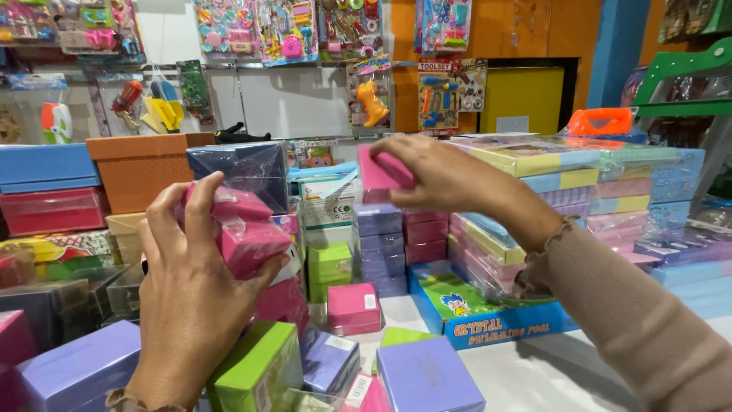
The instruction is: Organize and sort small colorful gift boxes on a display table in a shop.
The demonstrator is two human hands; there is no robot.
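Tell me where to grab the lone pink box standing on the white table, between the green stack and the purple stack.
Take the pink box by its left and right side faces, coming from above. It stands alone, with a gap to the green stack and clear space around its top, so fingers likely fit on both sides.

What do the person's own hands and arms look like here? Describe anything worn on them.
Both hands are bare: no gloves or rings show. The right hand comes out of a long beige-brown knit sleeve with a frilled cuff. The left hand shows a matching frilled cuff at its wrist.
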